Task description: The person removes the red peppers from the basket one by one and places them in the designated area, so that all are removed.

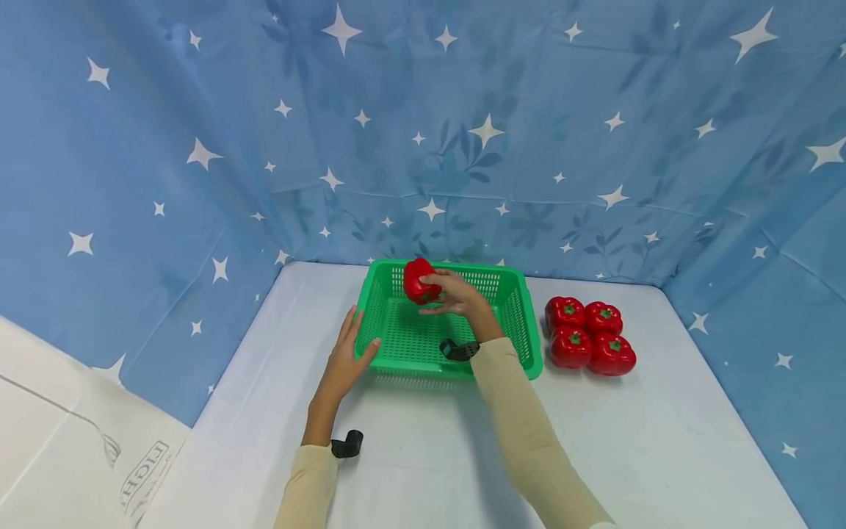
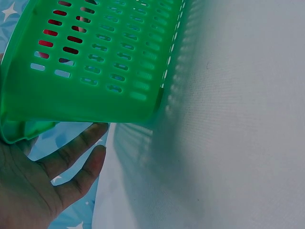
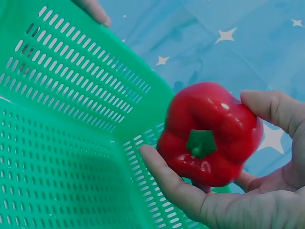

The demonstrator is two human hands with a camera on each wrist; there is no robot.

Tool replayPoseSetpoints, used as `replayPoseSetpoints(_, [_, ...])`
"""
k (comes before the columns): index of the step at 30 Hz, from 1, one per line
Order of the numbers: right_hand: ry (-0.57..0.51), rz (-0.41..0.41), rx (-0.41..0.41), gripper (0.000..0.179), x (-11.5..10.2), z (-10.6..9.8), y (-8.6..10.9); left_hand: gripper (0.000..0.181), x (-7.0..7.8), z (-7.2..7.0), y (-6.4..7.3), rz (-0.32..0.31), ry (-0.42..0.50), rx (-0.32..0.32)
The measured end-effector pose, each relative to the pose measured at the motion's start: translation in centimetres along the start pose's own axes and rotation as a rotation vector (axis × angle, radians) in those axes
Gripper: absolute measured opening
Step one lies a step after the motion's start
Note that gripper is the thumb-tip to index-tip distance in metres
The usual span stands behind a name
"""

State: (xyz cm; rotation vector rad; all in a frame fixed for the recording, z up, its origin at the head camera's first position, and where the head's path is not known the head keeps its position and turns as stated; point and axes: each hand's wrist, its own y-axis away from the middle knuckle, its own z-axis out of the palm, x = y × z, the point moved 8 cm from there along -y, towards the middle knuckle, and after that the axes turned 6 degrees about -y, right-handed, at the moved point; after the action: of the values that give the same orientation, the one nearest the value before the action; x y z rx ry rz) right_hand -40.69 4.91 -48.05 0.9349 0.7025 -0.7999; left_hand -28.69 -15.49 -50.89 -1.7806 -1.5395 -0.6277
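A red bell pepper [image 1: 418, 282] with a green stem is pinched between the thumb and fingers of my right hand [image 1: 454, 293], above the left part of a green perforated basket [image 1: 456, 371]. In the right wrist view the stem side of the pepper [image 3: 209, 138] faces the camera, and the basket's slotted wall [image 3: 86, 62] slopes behind it. At the basket's front left corner is my left hand [image 1: 342, 367], its thumb by the rim and its fingers along the outer side. The left wrist view shows straight, spread fingers [image 2: 76, 157] beside the basket wall.
Several more red peppers [image 1: 588, 336] sit in a cluster on the white table [image 1: 667, 441], right of the basket. A blue curtain with white stars [image 1: 429, 162] hangs behind and at both sides. White printed material [image 1: 79, 441] lies at the lower left.
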Motion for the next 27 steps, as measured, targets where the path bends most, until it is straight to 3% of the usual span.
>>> replayPoseSetpoints(16, [-0.097, -0.174, -0.049, 0.069, -2.6, -0.7, 3.4, 0.076, 0.2, -0.2, 0.0, 0.006, -0.004, 0.006])
replayPoseSetpoints(27, [0.065, -0.340, 0.001, 0.058, -3.3, -1.5, 5.3, 0.077, 0.1, -0.1, 0.2, -0.003, 0.008, 0.005])
